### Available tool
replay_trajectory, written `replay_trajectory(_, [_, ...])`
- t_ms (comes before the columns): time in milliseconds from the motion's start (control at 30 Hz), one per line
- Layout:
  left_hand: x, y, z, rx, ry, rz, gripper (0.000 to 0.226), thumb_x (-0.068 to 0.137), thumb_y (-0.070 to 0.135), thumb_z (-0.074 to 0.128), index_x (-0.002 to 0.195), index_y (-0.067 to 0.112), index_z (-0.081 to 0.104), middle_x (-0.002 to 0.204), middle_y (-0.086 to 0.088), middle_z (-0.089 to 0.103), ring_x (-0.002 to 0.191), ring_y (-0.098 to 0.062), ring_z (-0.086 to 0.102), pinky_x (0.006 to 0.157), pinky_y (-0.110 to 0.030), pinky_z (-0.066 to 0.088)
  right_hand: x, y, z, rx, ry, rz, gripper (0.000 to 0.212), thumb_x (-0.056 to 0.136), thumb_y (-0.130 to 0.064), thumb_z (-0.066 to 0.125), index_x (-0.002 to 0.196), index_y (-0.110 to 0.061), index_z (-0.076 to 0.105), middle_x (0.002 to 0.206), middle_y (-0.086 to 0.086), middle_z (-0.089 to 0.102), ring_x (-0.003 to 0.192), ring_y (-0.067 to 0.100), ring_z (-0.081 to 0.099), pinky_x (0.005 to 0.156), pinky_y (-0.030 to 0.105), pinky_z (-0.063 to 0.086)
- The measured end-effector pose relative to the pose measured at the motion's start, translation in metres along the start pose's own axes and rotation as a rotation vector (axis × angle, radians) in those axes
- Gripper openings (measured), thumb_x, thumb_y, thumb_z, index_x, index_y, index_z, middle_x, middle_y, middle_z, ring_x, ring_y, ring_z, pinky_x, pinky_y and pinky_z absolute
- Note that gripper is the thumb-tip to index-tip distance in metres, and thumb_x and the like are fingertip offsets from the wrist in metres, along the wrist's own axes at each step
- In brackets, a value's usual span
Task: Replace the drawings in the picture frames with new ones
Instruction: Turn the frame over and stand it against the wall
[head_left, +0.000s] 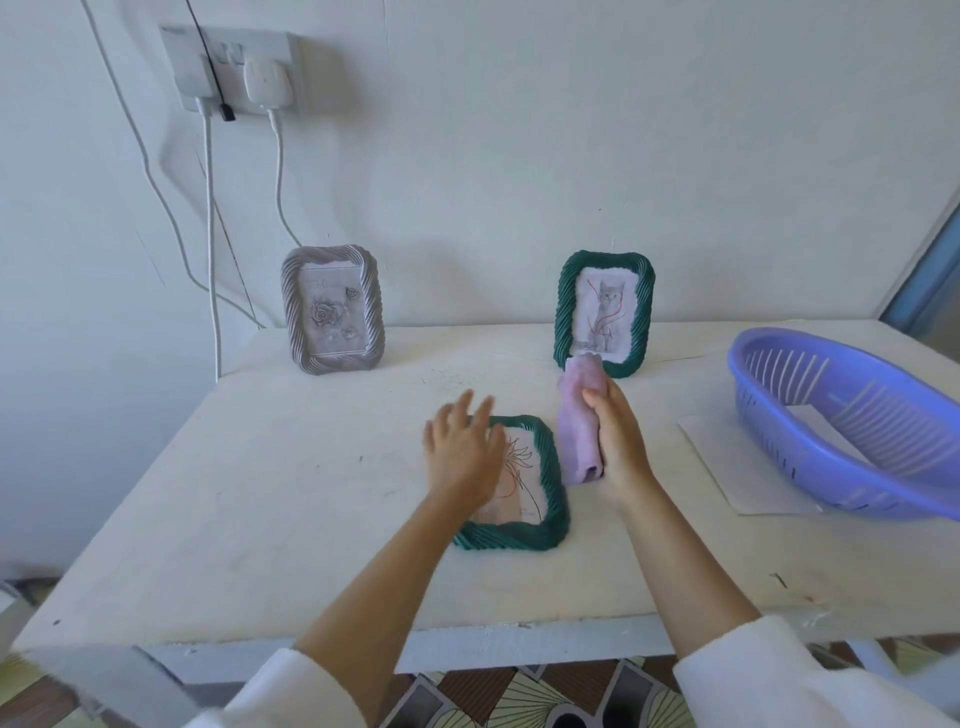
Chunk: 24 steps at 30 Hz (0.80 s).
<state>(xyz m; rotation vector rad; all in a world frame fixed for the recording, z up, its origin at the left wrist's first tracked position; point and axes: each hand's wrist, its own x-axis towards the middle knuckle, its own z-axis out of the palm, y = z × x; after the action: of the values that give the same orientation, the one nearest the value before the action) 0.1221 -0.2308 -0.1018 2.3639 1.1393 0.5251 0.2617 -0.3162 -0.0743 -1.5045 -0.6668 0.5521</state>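
A green rope-edged picture frame lies flat on the white table, holding a line drawing of a flower. My left hand hovers over its left side with fingers spread and straight. My right hand grips a folded pink cloth just right of that frame. A second green frame with a cat drawing stands upright at the back. A grey frame with a rose drawing stands at the back left.
A purple slotted basket sits at the right, on top of a white sheet of paper. Cables hang from a wall socket at the back left. The table's front edge is close to me.
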Motion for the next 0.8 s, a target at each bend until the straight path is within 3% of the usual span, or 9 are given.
replay_trajectory(67, [0.002,-0.032,0.0,0.14,-0.087,-0.054,0.05,0.099,0.033,0.022,0.148,0.024,0.016,0.158,0.005,0.007,0.145,-0.021,0.005,0.119,-0.043,0.003,0.007,0.001,0.002,-0.017,-0.034,-0.078,0.043,0.094,-0.018,0.043,0.136,-0.018,0.04,0.122,-0.008,0.048,0.113,0.006,0.045,0.094,0.02,0.03])
replay_trajectory(167, [-0.002,-0.052,0.006,0.128,-0.165,-0.067,0.051,0.1,0.031,0.018,0.149,0.023,0.01,0.158,0.007,0.009,0.146,-0.017,0.007,0.118,-0.041,0.001,0.015,0.018,0.019,-0.422,-0.214,-0.216,0.048,0.098,-0.02,0.034,0.145,-0.018,0.024,0.148,-0.004,0.03,0.134,0.008,0.029,0.106,0.02,0.019])
replay_trajectory(267, [-0.004,-0.055,0.009,0.13,-0.149,-0.061,0.051,0.1,0.029,0.018,0.15,0.024,0.008,0.158,0.008,0.01,0.146,-0.015,0.007,0.118,-0.039,0.0,0.021,0.043,0.036,-0.825,-0.396,-0.234,0.047,0.099,-0.025,0.029,0.146,-0.019,0.022,0.155,0.0,0.021,0.142,0.015,0.02,0.116,0.028,0.015])
replay_trajectory(367, [-0.007,-0.054,0.011,0.149,-0.125,-0.068,0.051,0.099,0.028,0.017,0.149,0.025,0.009,0.157,0.009,0.011,0.145,-0.015,0.008,0.118,-0.038,0.001,0.022,0.059,0.05,-1.165,-0.428,-0.315,0.048,0.099,-0.031,0.024,0.147,-0.025,0.019,0.157,-0.006,0.011,0.143,0.014,0.011,0.118,0.035,0.011])
replay_trajectory(467, [-0.008,-0.053,0.012,0.149,-0.118,-0.074,0.051,0.099,0.027,0.016,0.149,0.025,0.009,0.157,0.01,0.01,0.145,-0.013,0.008,0.118,-0.038,0.002,0.011,0.059,0.052,-1.181,-0.446,-0.376,0.048,0.098,-0.033,0.027,0.145,-0.031,0.02,0.156,-0.011,0.011,0.143,0.013,0.011,0.116,0.033,0.008])
replay_trajectory(667, [-0.006,-0.055,0.011,0.204,-0.126,-0.049,0.051,0.099,0.026,0.018,0.149,0.024,0.008,0.158,0.009,0.009,0.146,-0.015,0.008,0.117,-0.039,0.004,-0.034,0.049,0.034,-1.113,-0.631,-0.518,0.043,0.096,-0.033,0.037,0.139,-0.035,0.036,0.152,-0.013,0.026,0.141,0.012,0.021,0.114,0.031,0.018])
replay_trajectory(800, [-0.006,-0.056,0.011,0.214,-0.126,-0.025,0.05,0.1,0.025,0.016,0.149,0.023,0.009,0.158,0.009,0.01,0.145,-0.016,0.009,0.117,-0.04,0.005,-0.046,0.045,0.004,-1.02,-0.6,-0.528,0.036,0.094,-0.032,0.046,0.129,-0.039,0.05,0.144,-0.017,0.039,0.133,0.0,0.031,0.105,0.018,0.022])
